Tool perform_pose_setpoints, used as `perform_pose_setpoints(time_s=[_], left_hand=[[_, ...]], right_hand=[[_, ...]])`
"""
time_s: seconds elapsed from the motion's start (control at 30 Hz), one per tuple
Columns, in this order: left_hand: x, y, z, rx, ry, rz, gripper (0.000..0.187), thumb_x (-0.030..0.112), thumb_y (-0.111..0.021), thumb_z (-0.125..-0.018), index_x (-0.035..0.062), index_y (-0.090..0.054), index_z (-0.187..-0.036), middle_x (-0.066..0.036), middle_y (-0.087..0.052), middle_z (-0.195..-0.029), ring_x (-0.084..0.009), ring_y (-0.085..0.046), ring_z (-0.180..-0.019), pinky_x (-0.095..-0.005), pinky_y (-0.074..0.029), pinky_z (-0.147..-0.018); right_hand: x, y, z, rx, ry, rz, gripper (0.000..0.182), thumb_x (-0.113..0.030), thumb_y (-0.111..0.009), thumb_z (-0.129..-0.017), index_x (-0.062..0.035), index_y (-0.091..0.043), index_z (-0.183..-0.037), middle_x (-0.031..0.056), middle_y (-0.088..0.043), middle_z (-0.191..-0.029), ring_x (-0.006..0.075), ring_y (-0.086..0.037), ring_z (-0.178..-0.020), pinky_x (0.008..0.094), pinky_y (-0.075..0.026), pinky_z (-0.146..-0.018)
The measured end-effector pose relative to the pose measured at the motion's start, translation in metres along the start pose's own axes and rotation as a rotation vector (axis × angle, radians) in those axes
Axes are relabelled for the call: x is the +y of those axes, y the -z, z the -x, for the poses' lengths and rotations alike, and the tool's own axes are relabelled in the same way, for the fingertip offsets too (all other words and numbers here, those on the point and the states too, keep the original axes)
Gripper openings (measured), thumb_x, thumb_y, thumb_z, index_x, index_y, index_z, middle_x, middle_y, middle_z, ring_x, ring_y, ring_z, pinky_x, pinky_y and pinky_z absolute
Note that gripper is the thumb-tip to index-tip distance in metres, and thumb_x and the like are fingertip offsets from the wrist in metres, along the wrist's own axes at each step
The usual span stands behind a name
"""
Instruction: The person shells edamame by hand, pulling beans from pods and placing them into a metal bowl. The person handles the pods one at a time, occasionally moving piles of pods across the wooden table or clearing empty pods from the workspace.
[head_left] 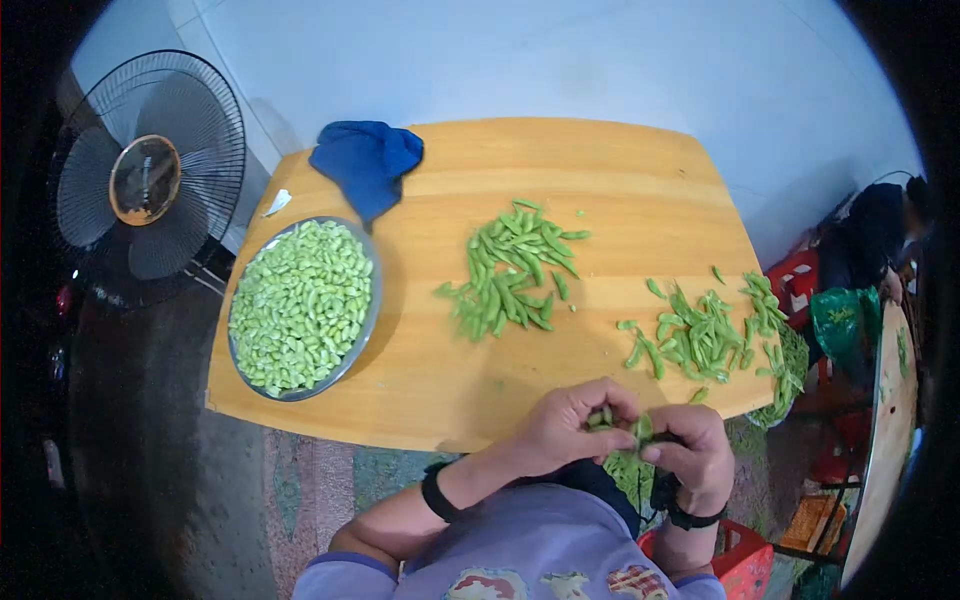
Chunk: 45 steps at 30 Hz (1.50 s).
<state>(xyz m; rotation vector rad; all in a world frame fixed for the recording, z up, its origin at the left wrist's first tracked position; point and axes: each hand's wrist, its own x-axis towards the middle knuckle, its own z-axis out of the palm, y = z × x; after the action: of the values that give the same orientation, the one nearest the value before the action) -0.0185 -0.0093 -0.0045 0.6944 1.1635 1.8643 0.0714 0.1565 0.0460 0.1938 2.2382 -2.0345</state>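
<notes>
Close to the table's front edge, my left hand has its fingers curled around several green beans. Beside it, my right hand pinches a green pod between thumb and finger. A pile of whole pods lies on the middle of the wooden table. More pods or husks are spread near the right edge. At the left, a round metal bowl is full of shelled beans.
A blue cloth lies at the back left, near a white scrap. A fan stands left of the table. Green husks sit below the right edge. Another person is at the far right, by a green bag.
</notes>
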Motion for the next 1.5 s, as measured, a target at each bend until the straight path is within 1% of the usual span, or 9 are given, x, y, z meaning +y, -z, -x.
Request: perform_pose_setpoints(time_s=[0.17, 0.23, 0.4, 0.6, 0.8, 1.03, 1.13, 1.23, 1.5], left_hand=[[-0.004, 0.006, -0.004, 0.033, -0.046, -0.143, 0.019, 0.001, -0.059, -0.076, 0.0060, -0.049, -0.092, 0.001, -0.049, -0.083, -0.0031, -0.046, -0.073, -0.0182, -0.039, -0.062], [-0.003, 0.005, -0.003, 0.118, -0.127, -0.511, 0.020, -0.001, -0.056, -0.075, 0.0065, -0.046, -0.091, 0.002, -0.047, -0.083, -0.0034, -0.046, -0.074, -0.0184, -0.039, -0.062], [0.006, -0.003, -0.004, 0.217, 0.027, -0.040, 0.019, 0.001, -0.054, -0.077, 0.0053, -0.048, -0.094, 0.001, -0.047, -0.084, -0.0046, -0.046, -0.079, -0.0196, -0.041, -0.067], [0.006, -0.011, -0.007, 0.331, -0.331, -0.739, 0.019, 0.002, -0.054, -0.079, 0.0023, -0.051, -0.098, -0.003, -0.057, -0.080, -0.0051, -0.053, -0.073, -0.0228, -0.045, -0.062], [0.002, -0.010, -0.007, 0.321, -0.008, -0.166, 0.012, 0.003, -0.056, -0.083, 0.0016, -0.051, -0.094, 0.001, -0.054, -0.068, -0.0051, -0.052, -0.059, -0.0208, -0.043, -0.052], [-0.015, -0.014, -0.006, 0.463, -0.254, -0.530, 0.005, 0.003, -0.054, -0.085, 0.0030, -0.051, -0.089, 0.001, -0.053, -0.068, -0.0028, -0.047, -0.055, -0.0183, -0.039, -0.047], [-0.011, -0.007, -0.006, 0.532, -0.067, -0.191, 0.005, 0.004, -0.051, -0.086, 0.0030, -0.050, -0.090, -0.002, -0.052, -0.073, -0.0056, -0.049, -0.056, -0.0178, -0.039, -0.046], [-0.002, -0.008, -0.001, 0.295, 0.226, 0.230, 0.008, 0.010, -0.049, -0.088, 0.0036, -0.053, -0.089, -0.004, -0.054, -0.072, -0.0065, -0.045, -0.052, -0.0175, -0.032, -0.044], [-0.006, -0.011, 0.001, 0.262, 0.057, 0.013, 0.010, 0.007, -0.052, -0.086, 0.0034, -0.055, -0.078, 0.002, -0.051, -0.062, -0.0029, -0.041, -0.050, -0.0174, -0.032, -0.045]], right_hand=[[0.001, -0.003, -0.009, 0.049, 0.082, 0.255, 0.014, -0.009, -0.064, -0.072, 0.0022, -0.056, -0.072, 0.0053, -0.049, -0.058, 0.0110, -0.042, -0.054, 0.0267, -0.035, -0.049], [0.007, -0.006, -0.009, 0.074, 0.080, 0.231, 0.012, -0.008, -0.063, -0.074, 0.0021, -0.057, -0.075, 0.0073, -0.051, -0.060, 0.0120, -0.044, -0.055, 0.0274, -0.037, -0.051], [0.015, -0.008, -0.009, 0.142, 0.083, 0.103, 0.010, -0.004, -0.063, -0.074, 0.0022, -0.058, -0.079, 0.0081, -0.053, -0.061, 0.0136, -0.047, -0.053, 0.0276, -0.038, -0.050], [0.008, -0.012, -0.011, 0.160, 0.141, 0.264, 0.012, -0.006, -0.065, -0.072, 0.0015, -0.057, -0.077, 0.0126, -0.052, -0.061, 0.0210, -0.049, -0.051, 0.0305, -0.040, -0.049], [0.006, -0.012, -0.009, 0.175, 0.152, 0.288, 0.014, -0.008, -0.066, -0.072, 0.0014, -0.057, -0.078, 0.0144, -0.053, -0.062, 0.0253, -0.051, -0.052, 0.0322, -0.040, -0.049], [0.013, -0.017, -0.015, 0.312, 0.253, 0.346, 0.012, -0.006, -0.064, -0.074, 0.0014, -0.058, -0.081, 0.0123, -0.052, -0.062, 0.0191, -0.051, -0.053, 0.0294, -0.040, -0.050], [0.023, -0.013, -0.018, 0.391, 0.218, 0.161, 0.010, -0.004, -0.063, -0.075, 0.0010, -0.058, -0.082, 0.0098, -0.054, -0.064, 0.0147, -0.051, -0.057, 0.0276, -0.041, -0.052], [0.023, -0.011, -0.016, 0.351, 0.168, 0.180, 0.011, -0.005, -0.063, -0.076, 0.0009, -0.058, -0.084, 0.0085, -0.056, -0.067, 0.0141, -0.052, -0.060, 0.0269, -0.042, -0.055], [0.015, -0.011, -0.007, 0.211, 0.073, -0.074, 0.013, -0.003, -0.062, -0.077, 0.0013, -0.057, -0.088, 0.0073, -0.054, -0.068, 0.0131, -0.051, -0.064, 0.0255, -0.043, -0.060]])
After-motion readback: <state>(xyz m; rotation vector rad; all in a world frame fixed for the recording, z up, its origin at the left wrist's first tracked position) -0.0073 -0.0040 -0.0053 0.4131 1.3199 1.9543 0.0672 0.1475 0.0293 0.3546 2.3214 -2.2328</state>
